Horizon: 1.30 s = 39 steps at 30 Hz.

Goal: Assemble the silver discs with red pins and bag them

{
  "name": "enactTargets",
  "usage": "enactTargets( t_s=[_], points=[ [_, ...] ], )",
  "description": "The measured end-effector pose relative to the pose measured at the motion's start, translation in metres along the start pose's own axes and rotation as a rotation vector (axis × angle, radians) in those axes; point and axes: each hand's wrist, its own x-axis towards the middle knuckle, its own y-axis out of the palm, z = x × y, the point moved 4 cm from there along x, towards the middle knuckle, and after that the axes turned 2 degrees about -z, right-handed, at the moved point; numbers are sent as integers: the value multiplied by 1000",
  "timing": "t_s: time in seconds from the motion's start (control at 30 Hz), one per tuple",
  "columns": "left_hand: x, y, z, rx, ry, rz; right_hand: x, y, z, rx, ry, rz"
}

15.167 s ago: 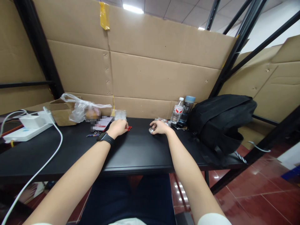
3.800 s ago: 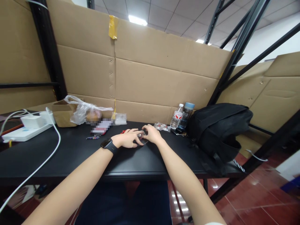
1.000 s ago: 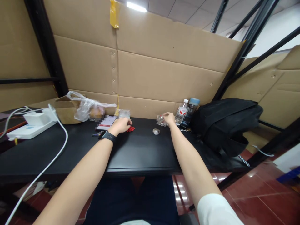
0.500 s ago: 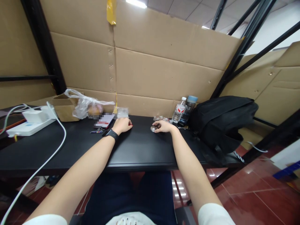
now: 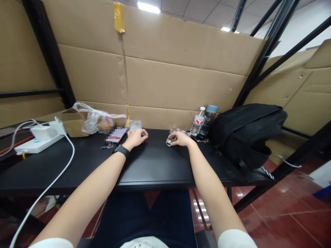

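My left hand (image 5: 136,138), with a black watch on its wrist, hovers low over the table. Its fingers are bent, with a gap between thumb and fingertips. A small red thing (image 5: 144,141) lies just below them, mostly hidden by the hand; its kind is too small to tell. Farther right, my right hand (image 5: 181,138) has thumb and fingers closed around the edge of a small round, shiny, clear-and-silver disc-like thing (image 5: 169,142) on the black tabletop (image 5: 157,165). Behind that hand lie crumpled clear wrappers (image 5: 174,131).
To the left are a phone-like card (image 5: 117,134), a clear plastic bag (image 5: 93,119), a cardboard box (image 5: 73,125) and a white power strip (image 5: 38,144) with a cable. On the right stand a water bottle (image 5: 198,122), a blue-capped bottle (image 5: 210,119) and a black backpack (image 5: 245,134).
My left hand has lifted slightly and its fingertips have parted, so the red thing shows below them. The right hand stays at the round thing. The view has shifted a little.
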Motion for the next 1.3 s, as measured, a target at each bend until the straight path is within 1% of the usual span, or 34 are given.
enactTargets(
  t_s=[0.1, 0.2, 0.3, 0.37, 0.43, 0.5, 0.6, 0.8, 0.9, 1.03, 1.17, 1.3],
  points=[
    [-2, -2, -8, -84, 32, -5, 1, 2, 14, 56, -52, -94],
    [-2, -1, -16, -211, 86, 3, 4, 11, 35, 277, -94, -168],
    [-1, 0, -22, -397, 131, -28, 6, 23, 56, 479, -128, -182],
    [-1, 2, -25, -496, 138, -52, 6, 29, 66, 560, -137, -190],
    [0, 5, -28, -541, 147, -52, 4, 33, 73, 607, -138, -202],
    [0, 8, -31, -541, 164, -45, 3, 36, 76, 621, -142, -207],
    [0, 12, -33, -485, 186, -48, 3, 41, 78, 617, -158, -219],
    [-3, 14, -33, -350, 211, -148, 6, 45, 77, 546, -158, -265],
    [-4, 13, -34, -321, 212, -168, 6, 44, 75, 512, -167, -277],
    [-6, 12, -38, -294, 231, -168, 6, 46, 73, 487, -162, -268],
    [-6, 9, -38, -282, 231, -204, 6, 45, 73, 449, -138, -278],
    [-4, 7, -35, -293, 232, -206, 5, 43, 77, 415, -161, -221]
  ],
)
